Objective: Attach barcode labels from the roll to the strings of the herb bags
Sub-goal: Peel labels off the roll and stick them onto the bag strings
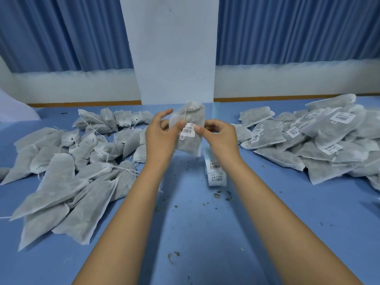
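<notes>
Barcode label sits between my hands, on the string of the herb bag. My left hand pinches bag and label, my right hand pinches the other edge. I should press it flat.

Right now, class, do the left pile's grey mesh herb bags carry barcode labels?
No, those grey bags show only bare white strings.

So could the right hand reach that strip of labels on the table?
Probably yes: the label strip lies just below the right hand, nothing between, though it pinches the bag's label.
</notes>
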A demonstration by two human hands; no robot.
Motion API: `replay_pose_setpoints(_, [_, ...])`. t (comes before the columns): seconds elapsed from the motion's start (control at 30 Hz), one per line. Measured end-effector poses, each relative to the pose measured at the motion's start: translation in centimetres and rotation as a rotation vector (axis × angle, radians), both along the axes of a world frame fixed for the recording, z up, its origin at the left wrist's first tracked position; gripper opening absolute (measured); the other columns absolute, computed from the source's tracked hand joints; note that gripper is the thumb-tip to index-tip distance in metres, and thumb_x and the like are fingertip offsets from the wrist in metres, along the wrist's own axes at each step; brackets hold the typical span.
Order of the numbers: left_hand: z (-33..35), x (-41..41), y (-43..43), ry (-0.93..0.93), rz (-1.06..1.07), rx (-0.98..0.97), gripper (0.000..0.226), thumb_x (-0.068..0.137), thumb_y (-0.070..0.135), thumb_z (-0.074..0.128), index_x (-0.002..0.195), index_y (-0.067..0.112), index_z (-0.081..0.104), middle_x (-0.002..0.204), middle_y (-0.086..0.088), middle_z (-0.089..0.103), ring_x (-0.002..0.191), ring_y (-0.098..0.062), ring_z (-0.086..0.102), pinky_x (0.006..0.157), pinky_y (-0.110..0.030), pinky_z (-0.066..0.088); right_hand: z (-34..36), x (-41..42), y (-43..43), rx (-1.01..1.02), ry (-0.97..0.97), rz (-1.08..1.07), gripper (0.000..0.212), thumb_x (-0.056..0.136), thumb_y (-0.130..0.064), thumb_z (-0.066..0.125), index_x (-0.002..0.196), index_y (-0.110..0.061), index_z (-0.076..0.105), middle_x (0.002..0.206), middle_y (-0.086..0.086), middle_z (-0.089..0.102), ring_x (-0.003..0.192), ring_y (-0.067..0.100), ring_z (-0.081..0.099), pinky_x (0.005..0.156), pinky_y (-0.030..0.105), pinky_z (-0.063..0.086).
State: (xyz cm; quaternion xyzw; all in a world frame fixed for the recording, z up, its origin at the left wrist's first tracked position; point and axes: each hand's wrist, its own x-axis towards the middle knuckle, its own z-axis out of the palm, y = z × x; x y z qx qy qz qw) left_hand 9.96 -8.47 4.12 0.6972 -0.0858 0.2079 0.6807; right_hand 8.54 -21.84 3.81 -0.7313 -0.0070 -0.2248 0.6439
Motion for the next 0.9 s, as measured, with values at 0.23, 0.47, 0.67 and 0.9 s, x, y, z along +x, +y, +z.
replay_pose_setpoints(0.23, [3.0, 1.1, -7.7, 0.009, -0.063, 0.098, 0.037, 0.086, 0.024, 0.072, 0.120, 0.015, 0.058, 0.075, 0.001, 0.065, 0.069, -0.011, 0.058, 0.069, -0.025, 0.049, 2.0, -1.4, -5.9, 0.067, 0.053, -0.062, 0.028, 0.085, -0.018, 0.070, 0.099, 0.006, 0.067, 0.097, 0.025, 0.069, 0.087, 0.033, 0.068, 0.082, 0.049, 0.052])
replay_pose_setpoints(0.47, [0.9, 0.0, -16.9, 0.401, -0.376, 0.209, 0.055, 0.092, 0.023, 0.066, 0.138, 0.007, 0.041, 0.127, -0.012, 0.053, 0.107, -0.036, 0.064, 0.087, -0.047, 0.056, -0.4, -2.0, -14.0, 0.495, 0.295, -0.170, 0.023, 0.090, -0.010, 0.064, 0.110, 0.002, 0.061, 0.093, 0.015, 0.067, 0.062, 0.022, 0.065, 0.049, 0.022, 0.051])
replay_pose_setpoints(0.67, [0.8, 1.6, -16.8, 0.290, -0.123, 0.604, 0.047, 0.097, 0.031, 0.054, 0.136, 0.007, 0.044, 0.133, -0.011, 0.054, 0.122, -0.030, 0.052, 0.088, -0.028, 0.040, -0.8, 0.0, -18.4, 0.786, 0.208, -0.264, 0.031, 0.093, -0.004, 0.056, 0.122, 0.004, 0.048, 0.108, 0.013, 0.058, 0.088, 0.024, 0.065, 0.058, 0.015, 0.053])
replay_pose_setpoints(0.9, [0.7, 3.0, -10.2, 0.791, -0.154, 1.347, 0.042, 0.103, 0.036, 0.039, 0.127, 0.004, 0.053, 0.115, -0.014, 0.057, 0.117, -0.031, 0.054, 0.101, -0.038, 0.041, -6.6, -0.9, -10.7, 0.396, 0.473, 0.103, 0.020, 0.094, -0.004, 0.050, 0.077, 0.003, 0.057, 0.072, 0.017, 0.061, 0.055, 0.021, 0.063, 0.069, 0.029, 0.057])
